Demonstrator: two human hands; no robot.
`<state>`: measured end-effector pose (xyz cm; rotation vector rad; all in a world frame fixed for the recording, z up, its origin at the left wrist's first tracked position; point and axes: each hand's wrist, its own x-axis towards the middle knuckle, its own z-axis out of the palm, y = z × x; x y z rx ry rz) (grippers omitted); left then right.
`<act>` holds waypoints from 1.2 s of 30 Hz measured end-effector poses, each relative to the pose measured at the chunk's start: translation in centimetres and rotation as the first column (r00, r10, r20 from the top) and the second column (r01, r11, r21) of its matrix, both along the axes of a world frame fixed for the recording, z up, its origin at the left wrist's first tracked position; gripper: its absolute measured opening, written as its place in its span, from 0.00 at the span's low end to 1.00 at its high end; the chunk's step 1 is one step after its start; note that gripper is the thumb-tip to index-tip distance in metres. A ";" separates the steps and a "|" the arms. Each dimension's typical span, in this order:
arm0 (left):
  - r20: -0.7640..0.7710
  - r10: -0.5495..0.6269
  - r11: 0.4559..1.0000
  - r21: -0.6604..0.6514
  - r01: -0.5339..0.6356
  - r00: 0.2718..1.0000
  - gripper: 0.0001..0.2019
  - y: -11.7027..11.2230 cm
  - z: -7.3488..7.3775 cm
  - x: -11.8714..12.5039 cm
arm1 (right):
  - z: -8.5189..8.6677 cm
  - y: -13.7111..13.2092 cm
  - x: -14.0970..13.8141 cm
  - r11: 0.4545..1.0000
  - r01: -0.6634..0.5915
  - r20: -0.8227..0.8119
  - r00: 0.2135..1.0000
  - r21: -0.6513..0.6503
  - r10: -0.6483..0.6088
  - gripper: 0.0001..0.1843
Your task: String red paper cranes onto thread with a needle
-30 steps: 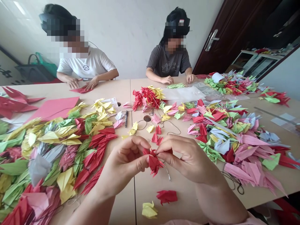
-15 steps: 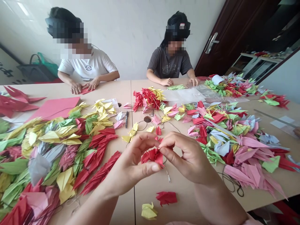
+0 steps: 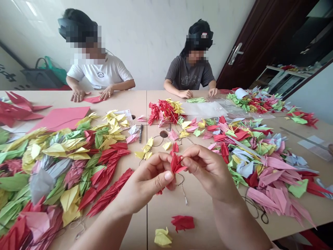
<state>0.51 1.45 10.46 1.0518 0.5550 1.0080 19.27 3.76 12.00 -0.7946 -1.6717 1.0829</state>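
Observation:
My left hand [image 3: 153, 180] holds a red folded paper crane [image 3: 177, 164] between its thumb and fingers, above the middle of the table. My right hand [image 3: 208, 170] pinches at the crane's right edge, where a bit of dark cord seems to show. More red paper peeks out under my left thumb, mostly hidden. Below the hands hangs a thin cord [image 3: 184, 192] with a pale, frayed-looking end. On the table nearer me lie another red paper crane [image 3: 182, 223] and a yellow paper crane [image 3: 163, 237].
Heaps of coloured folded paper [image 3: 59, 166] cover the left side, and more folded paper [image 3: 260, 149] fills the right. A black pen [image 3: 141, 134] lies by the table seam. Two people sit opposite, one with hands on red paper [image 3: 93, 99], the other near a green bundle [image 3: 196, 100].
The red crane in my hands has been raised and turned, its points now facing up. My right fingers have shifted to its right side. Across the table, one person's hands have moved apart.

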 end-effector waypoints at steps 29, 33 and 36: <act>0.019 -0.031 0.994 -0.107 0.033 0.999 0.14 0.6 -0.1 0.0 | 0.3 0.9 0.3 0.936 -0.146 -0.435 0.901 -0.319 -0.008 0.10; 0.041 0.008 0.995 -0.103 -0.004 0.999 0.10 0.5 0.1 0.1 | 0.6 1.0 0.2 0.948 -0.070 -0.445 0.892 -0.311 -0.080 0.12; 0.035 0.053 0.993 -0.112 -0.048 0.998 0.09 0.5 0.2 0.0 | 0.6 0.9 0.1 0.956 -0.071 -0.434 0.899 -0.286 -0.063 0.12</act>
